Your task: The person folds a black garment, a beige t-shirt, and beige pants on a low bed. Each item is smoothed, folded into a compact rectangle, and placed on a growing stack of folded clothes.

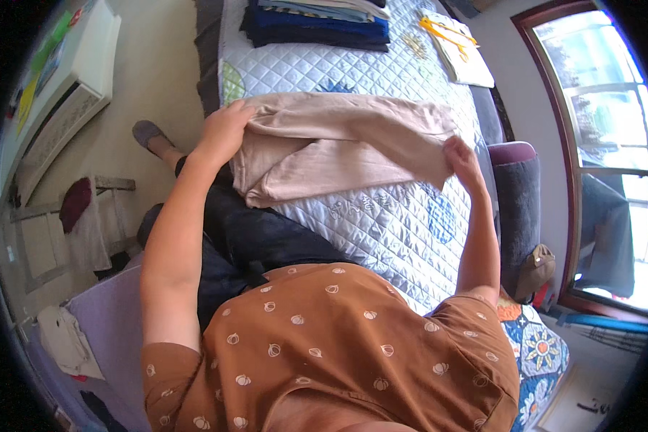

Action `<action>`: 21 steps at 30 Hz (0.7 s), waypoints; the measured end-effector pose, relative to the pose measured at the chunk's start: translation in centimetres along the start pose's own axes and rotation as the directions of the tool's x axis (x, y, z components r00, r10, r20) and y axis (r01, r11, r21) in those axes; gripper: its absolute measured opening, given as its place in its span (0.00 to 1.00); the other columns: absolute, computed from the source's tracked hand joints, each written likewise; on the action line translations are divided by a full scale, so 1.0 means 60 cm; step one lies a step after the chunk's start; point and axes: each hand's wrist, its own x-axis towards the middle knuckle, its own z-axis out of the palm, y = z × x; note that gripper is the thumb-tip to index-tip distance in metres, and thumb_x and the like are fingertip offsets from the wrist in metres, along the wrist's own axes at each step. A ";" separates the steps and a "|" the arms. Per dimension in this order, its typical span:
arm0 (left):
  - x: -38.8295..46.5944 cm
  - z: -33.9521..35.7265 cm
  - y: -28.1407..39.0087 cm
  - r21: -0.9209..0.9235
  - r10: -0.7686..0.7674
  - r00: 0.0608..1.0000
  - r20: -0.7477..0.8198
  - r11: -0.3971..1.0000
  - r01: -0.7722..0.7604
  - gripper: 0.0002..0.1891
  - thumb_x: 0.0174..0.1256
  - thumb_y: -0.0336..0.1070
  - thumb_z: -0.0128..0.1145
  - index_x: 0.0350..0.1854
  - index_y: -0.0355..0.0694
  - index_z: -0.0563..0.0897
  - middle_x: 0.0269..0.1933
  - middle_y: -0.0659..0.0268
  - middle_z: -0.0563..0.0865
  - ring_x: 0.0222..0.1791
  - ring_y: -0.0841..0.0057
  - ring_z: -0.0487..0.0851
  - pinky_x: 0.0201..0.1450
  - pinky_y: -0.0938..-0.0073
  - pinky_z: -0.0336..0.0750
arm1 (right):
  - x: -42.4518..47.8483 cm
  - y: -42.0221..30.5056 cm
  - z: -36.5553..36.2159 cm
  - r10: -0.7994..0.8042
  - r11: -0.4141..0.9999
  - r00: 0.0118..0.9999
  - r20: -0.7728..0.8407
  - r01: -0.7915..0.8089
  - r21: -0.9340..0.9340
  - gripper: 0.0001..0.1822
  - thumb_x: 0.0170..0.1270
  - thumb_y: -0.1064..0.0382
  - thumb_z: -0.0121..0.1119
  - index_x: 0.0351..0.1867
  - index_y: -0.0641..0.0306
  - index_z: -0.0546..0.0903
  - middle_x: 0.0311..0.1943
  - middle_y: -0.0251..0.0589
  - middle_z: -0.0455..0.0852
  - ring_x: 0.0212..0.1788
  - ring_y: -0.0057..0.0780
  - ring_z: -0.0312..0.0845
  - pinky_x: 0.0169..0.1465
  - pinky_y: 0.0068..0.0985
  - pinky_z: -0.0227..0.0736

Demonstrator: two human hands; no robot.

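A pale pinkish-beige garment (335, 146) with a ribbed edge at its right end is stretched sideways over a quilted white bed cover (399, 227). At its upper left corner, my left hand (225, 129) grips the cloth with the fingers curled over the edge. The garment's right end is in my right hand (460, 159), pinched between the fingers. One long piece of it lies folded over the rest, and its lower left part rests near my leg in dark trousers (281, 232).
Beyond the garment lies a stack of folded dark and blue clothes (318, 27). An orange hanger (448, 35) lies on folded white cloth (464, 59) at the far right. A grey sofa arm (518, 205) borders the right side. A white cabinet (86, 70) stands at the left.
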 end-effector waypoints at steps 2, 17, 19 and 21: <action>0.002 -0.006 0.013 0.038 -0.075 0.994 0.082 0.997 0.072 0.20 0.65 0.22 0.47 0.57 0.38 0.82 0.60 0.50 0.82 0.56 0.49 0.81 0.59 0.55 0.76 | -0.044 0.025 -0.015 0.075 0.996 0.957 0.280 -0.088 0.033 0.09 0.69 0.60 0.60 0.39 0.64 0.82 0.31 0.32 0.83 0.33 0.23 0.77 0.38 0.25 0.73; 0.011 0.000 0.010 0.102 -0.009 0.999 0.049 0.995 0.004 0.26 0.59 0.21 0.52 0.62 0.40 0.79 0.57 0.56 0.82 0.53 0.53 0.82 0.57 0.56 0.77 | 0.249 0.256 0.007 0.805 0.432 0.578 -0.135 -0.414 0.801 0.14 0.69 0.52 0.65 0.39 0.58 0.77 0.27 0.36 0.79 0.24 0.31 0.78 0.21 0.29 0.66; 0.014 -0.004 0.009 0.111 -0.041 0.998 0.056 0.993 0.035 0.26 0.59 0.20 0.51 0.62 0.39 0.80 0.54 0.57 0.82 0.52 0.54 0.82 0.55 0.55 0.77 | 0.277 0.263 0.017 0.747 0.522 0.664 -0.039 -0.549 0.653 0.11 0.69 0.52 0.64 0.33 0.54 0.78 0.20 0.31 0.77 0.20 0.30 0.75 0.18 0.28 0.63; 0.018 -0.004 0.005 0.096 -0.047 0.996 0.071 0.995 0.040 0.26 0.58 0.18 0.51 0.62 0.39 0.80 0.53 0.57 0.82 0.52 0.54 0.81 0.55 0.55 0.77 | 0.303 0.278 0.014 0.742 0.594 0.655 -0.143 -0.545 0.592 0.08 0.69 0.56 0.63 0.34 0.54 0.79 0.26 0.36 0.81 0.21 0.31 0.75 0.20 0.34 0.68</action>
